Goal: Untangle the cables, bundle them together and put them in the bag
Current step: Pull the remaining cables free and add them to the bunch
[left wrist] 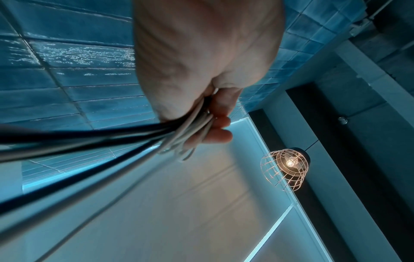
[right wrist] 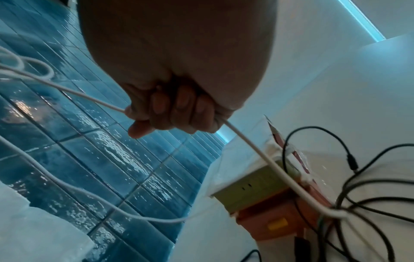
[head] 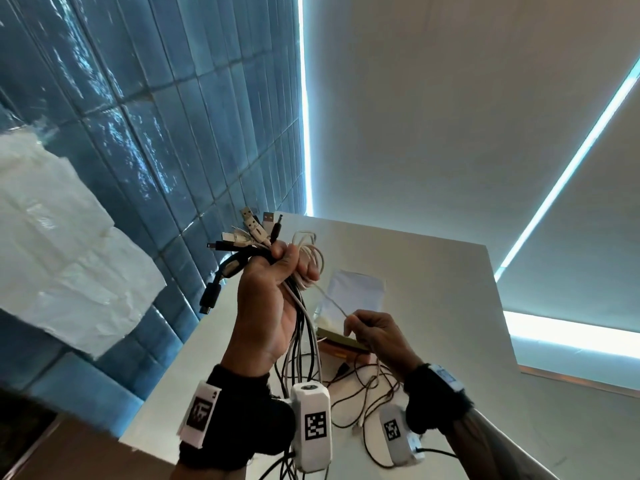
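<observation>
My left hand (head: 277,268) is raised and grips a bundle of black and white cables (head: 301,327). Their USB plugs (head: 252,230) fan out above the fist, and a white loop (head: 311,254) hangs over the fingers. In the left wrist view the left hand (left wrist: 208,122) is curled round the cable strands (left wrist: 89,140). My right hand (head: 363,327) sits lower right and pinches one white cable (head: 332,299) that runs up to the bundle. In the right wrist view the right hand's fingers (right wrist: 177,109) are curled round that white cable (right wrist: 257,150). A clear plastic bag (head: 356,289) stands behind the hands.
Loose black and white cable ends (head: 363,389) trail on the white table (head: 450,306). A green and orange box (head: 343,344) sits under the bag; it shows as the box (right wrist: 253,191) beside black cables (right wrist: 363,184). The blue tiled wall (head: 173,133) bears a white sheet (head: 62,244).
</observation>
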The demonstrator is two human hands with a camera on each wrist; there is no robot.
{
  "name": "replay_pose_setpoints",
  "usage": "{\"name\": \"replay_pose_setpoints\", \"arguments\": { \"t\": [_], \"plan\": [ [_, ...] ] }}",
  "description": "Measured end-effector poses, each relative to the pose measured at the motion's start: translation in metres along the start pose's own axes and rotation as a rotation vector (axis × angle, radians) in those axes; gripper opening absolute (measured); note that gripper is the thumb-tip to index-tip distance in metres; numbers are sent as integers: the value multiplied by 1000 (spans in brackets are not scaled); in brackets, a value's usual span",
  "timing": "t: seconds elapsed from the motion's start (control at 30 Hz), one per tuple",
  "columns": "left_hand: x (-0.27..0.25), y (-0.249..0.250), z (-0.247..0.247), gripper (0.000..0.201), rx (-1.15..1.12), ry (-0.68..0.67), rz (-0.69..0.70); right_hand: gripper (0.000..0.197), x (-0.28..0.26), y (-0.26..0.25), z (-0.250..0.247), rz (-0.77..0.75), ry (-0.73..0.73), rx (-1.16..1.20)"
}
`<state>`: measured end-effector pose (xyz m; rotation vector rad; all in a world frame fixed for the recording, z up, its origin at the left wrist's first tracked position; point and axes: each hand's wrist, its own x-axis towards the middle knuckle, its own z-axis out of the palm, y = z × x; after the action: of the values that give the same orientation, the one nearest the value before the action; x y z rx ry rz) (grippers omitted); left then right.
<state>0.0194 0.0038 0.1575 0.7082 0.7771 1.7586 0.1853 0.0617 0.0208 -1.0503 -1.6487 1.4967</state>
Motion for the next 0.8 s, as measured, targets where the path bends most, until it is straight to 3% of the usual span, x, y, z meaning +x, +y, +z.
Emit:
{"name": "replay_pose_setpoints", "arguments": {
  "t": [0.2, 0.33, 0.43, 0.53, 0.6, 0.7, 0.8],
  "plan": [
    [0, 7, -1, 28, -99, -46, 47, 30, 7, 55, 1, 83, 51, -120],
    [2, 9, -3, 32, -32, -22, 19, 36, 7, 89, -7, 177, 88, -304],
    [4, 3, -3, 34, 81, 48, -49, 31, 16, 67, -12, 204, 278, -326],
    [7, -6, -5, 36, 148, 125, -85, 20, 26, 15, -16, 116, 397, -33],
    [9, -11, -5, 37, 152, 168, -123, 17, 24, -29, -14, -8, 343, 116],
    [8, -17, -2, 34, 186, 190, -180, 12, 12, -82, -3, -203, 127, 205],
    [7, -16, -1, 27, 281, 166, -220, 13, -2, -102, 8, -316, -49, 221]
  ]
}}
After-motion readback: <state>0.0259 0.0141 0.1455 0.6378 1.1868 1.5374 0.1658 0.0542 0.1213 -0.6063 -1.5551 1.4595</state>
